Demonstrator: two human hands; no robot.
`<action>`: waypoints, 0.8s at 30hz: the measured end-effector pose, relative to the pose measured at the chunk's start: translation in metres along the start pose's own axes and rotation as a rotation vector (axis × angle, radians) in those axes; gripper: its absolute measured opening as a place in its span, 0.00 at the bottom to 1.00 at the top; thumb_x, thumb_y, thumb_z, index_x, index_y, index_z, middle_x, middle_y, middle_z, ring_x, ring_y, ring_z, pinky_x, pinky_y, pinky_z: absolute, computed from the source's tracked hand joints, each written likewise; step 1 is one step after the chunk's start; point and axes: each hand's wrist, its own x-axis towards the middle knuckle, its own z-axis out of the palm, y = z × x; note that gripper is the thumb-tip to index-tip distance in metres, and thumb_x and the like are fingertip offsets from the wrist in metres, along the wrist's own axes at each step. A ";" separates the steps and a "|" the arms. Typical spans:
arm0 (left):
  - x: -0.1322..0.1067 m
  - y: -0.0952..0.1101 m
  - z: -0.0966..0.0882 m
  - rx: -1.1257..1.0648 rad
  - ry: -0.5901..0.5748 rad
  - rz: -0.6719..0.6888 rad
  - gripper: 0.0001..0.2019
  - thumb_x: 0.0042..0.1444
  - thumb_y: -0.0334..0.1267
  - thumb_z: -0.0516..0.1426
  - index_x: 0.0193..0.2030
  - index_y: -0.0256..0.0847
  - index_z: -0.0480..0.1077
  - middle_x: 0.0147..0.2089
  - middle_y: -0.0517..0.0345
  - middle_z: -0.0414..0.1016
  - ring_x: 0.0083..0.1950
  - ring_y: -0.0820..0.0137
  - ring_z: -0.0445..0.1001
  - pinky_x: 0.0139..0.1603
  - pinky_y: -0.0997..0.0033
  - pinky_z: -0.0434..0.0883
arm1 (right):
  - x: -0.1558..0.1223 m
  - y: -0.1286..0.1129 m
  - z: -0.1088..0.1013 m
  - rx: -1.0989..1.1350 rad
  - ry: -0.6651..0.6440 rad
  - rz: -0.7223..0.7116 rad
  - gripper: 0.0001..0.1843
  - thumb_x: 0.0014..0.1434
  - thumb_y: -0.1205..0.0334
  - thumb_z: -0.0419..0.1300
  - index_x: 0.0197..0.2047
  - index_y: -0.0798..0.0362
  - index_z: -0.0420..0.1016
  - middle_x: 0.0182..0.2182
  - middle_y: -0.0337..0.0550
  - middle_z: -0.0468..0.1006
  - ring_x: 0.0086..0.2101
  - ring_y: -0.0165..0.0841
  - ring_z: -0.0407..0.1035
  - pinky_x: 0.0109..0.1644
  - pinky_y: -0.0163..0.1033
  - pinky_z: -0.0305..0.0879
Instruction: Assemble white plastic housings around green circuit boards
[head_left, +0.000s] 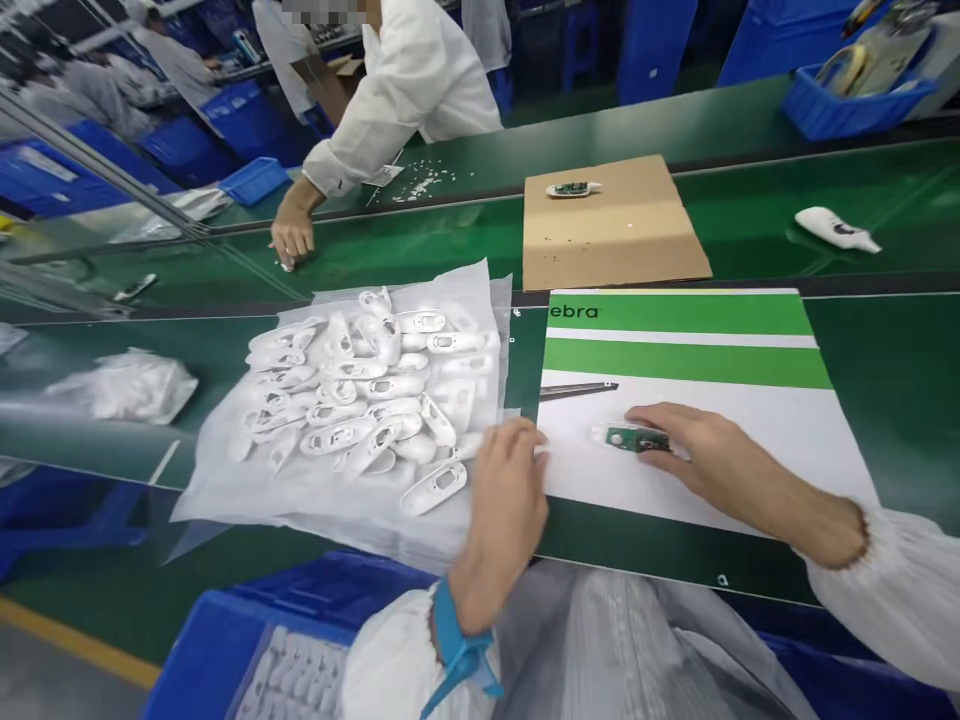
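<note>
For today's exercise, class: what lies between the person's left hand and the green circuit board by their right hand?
In the head view, a stretch of white printed sheet lies between the left hand and the green circuit board.
</note>
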 end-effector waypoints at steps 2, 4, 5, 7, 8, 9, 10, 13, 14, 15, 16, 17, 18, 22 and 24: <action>0.003 -0.015 -0.018 0.260 0.111 -0.136 0.07 0.63 0.33 0.55 0.46 0.36 0.67 0.49 0.40 0.69 0.51 0.52 0.67 0.52 0.48 0.68 | -0.001 -0.016 0.013 0.068 0.045 -0.052 0.22 0.63 0.59 0.58 0.60 0.48 0.68 0.54 0.45 0.76 0.52 0.43 0.71 0.55 0.51 0.70; 0.009 -0.031 -0.030 0.479 0.203 -0.265 0.13 0.61 0.40 0.58 0.46 0.32 0.67 0.46 0.36 0.68 0.50 0.47 0.66 0.51 0.43 0.66 | -0.002 -0.024 0.019 0.097 0.122 -0.052 0.21 0.63 0.59 0.59 0.59 0.49 0.68 0.54 0.47 0.75 0.52 0.44 0.69 0.55 0.53 0.70; 0.013 -0.038 -0.032 0.547 0.228 -0.304 0.15 0.60 0.42 0.58 0.46 0.31 0.66 0.45 0.35 0.68 0.50 0.45 0.66 0.51 0.43 0.66 | -0.003 -0.025 0.021 0.107 0.163 -0.040 0.21 0.63 0.59 0.59 0.59 0.50 0.68 0.54 0.48 0.75 0.52 0.44 0.69 0.55 0.53 0.69; 0.022 -0.047 -0.033 0.604 0.223 -0.342 0.13 0.60 0.40 0.57 0.45 0.30 0.66 0.44 0.35 0.69 0.49 0.45 0.67 0.50 0.45 0.65 | -0.008 -0.025 0.022 0.124 0.236 0.009 0.18 0.62 0.59 0.60 0.55 0.50 0.71 0.51 0.48 0.75 0.51 0.44 0.69 0.55 0.54 0.69; 0.026 -0.048 -0.033 0.610 0.211 -0.362 0.11 0.61 0.37 0.55 0.45 0.30 0.65 0.43 0.35 0.70 0.48 0.45 0.68 0.49 0.46 0.66 | -0.011 -0.025 0.022 0.132 0.264 0.038 0.16 0.63 0.59 0.60 0.53 0.50 0.72 0.49 0.48 0.76 0.50 0.44 0.69 0.54 0.53 0.69; 0.030 -0.046 -0.033 0.607 0.196 -0.384 0.09 0.61 0.34 0.53 0.46 0.31 0.65 0.42 0.36 0.71 0.48 0.46 0.69 0.48 0.47 0.66 | -0.013 -0.025 0.022 0.141 0.287 0.065 0.14 0.63 0.60 0.59 0.52 0.50 0.73 0.47 0.48 0.76 0.49 0.43 0.70 0.54 0.53 0.69; 0.032 -0.042 -0.034 0.598 0.184 -0.400 0.09 0.61 0.32 0.52 0.46 0.31 0.65 0.41 0.37 0.72 0.46 0.47 0.70 0.47 0.48 0.66 | -0.016 -0.025 0.022 0.150 0.304 0.090 0.13 0.64 0.60 0.59 0.51 0.50 0.73 0.47 0.47 0.77 0.48 0.43 0.69 0.54 0.52 0.69; 0.036 -0.019 -0.038 0.451 0.171 -0.359 0.08 0.60 0.30 0.52 0.46 0.35 0.63 0.37 0.46 0.74 0.41 0.54 0.73 0.43 0.53 0.66 | -0.021 -0.033 0.025 0.174 0.337 0.138 0.13 0.66 0.62 0.55 0.51 0.50 0.74 0.47 0.47 0.77 0.49 0.41 0.69 0.55 0.51 0.68; 0.036 -0.010 -0.040 0.341 0.141 -0.312 0.07 0.60 0.30 0.52 0.45 0.37 0.63 0.37 0.49 0.74 0.39 0.57 0.73 0.41 0.56 0.67 | -0.021 -0.036 0.026 0.179 0.352 0.152 0.13 0.66 0.63 0.54 0.51 0.51 0.75 0.47 0.47 0.77 0.49 0.41 0.69 0.54 0.51 0.68; 0.037 -0.002 -0.040 0.204 0.084 -0.263 0.06 0.60 0.31 0.53 0.44 0.39 0.63 0.37 0.53 0.73 0.38 0.61 0.72 0.40 0.60 0.67 | -0.021 -0.039 0.028 0.178 0.369 0.167 0.13 0.66 0.63 0.54 0.51 0.51 0.75 0.47 0.47 0.77 0.48 0.41 0.69 0.54 0.51 0.68; 0.037 0.004 -0.040 0.045 -0.005 -0.222 0.05 0.60 0.33 0.54 0.42 0.40 0.63 0.37 0.55 0.73 0.37 0.63 0.72 0.38 0.63 0.67 | -0.020 -0.043 0.029 0.171 0.390 0.182 0.13 0.66 0.63 0.53 0.50 0.52 0.76 0.46 0.47 0.78 0.48 0.42 0.69 0.53 0.51 0.68; 0.038 0.007 -0.037 -0.119 -0.124 -0.198 0.04 0.60 0.35 0.55 0.41 0.41 0.64 0.37 0.57 0.73 0.37 0.66 0.72 0.37 0.65 0.67 | -0.018 -0.045 0.030 0.161 0.411 0.198 0.13 0.66 0.63 0.53 0.49 0.51 0.76 0.45 0.48 0.78 0.47 0.42 0.69 0.53 0.52 0.68; 0.039 0.009 -0.034 -0.262 -0.246 -0.196 0.04 0.60 0.37 0.55 0.40 0.42 0.64 0.37 0.58 0.72 0.37 0.67 0.72 0.36 0.67 0.68 | -0.017 -0.046 0.029 0.151 0.421 0.205 0.12 0.66 0.63 0.53 0.47 0.51 0.77 0.45 0.48 0.78 0.46 0.42 0.70 0.52 0.52 0.68; 0.045 -0.003 -0.010 -0.433 -0.419 -0.276 0.07 0.59 0.41 0.57 0.37 0.41 0.64 0.34 0.59 0.70 0.35 0.69 0.71 0.34 0.69 0.68 | -0.015 -0.032 0.022 0.108 0.430 0.175 0.15 0.67 0.58 0.53 0.51 0.52 0.77 0.52 0.50 0.77 0.52 0.43 0.69 0.58 0.53 0.66; 0.045 -0.009 0.002 -0.305 -0.301 -0.233 0.04 0.60 0.38 0.55 0.39 0.41 0.65 0.35 0.58 0.71 0.35 0.68 0.71 0.36 0.67 0.68 | -0.017 -0.015 0.020 0.015 0.457 0.181 0.21 0.67 0.53 0.53 0.58 0.53 0.73 0.61 0.51 0.70 0.61 0.45 0.63 0.65 0.55 0.60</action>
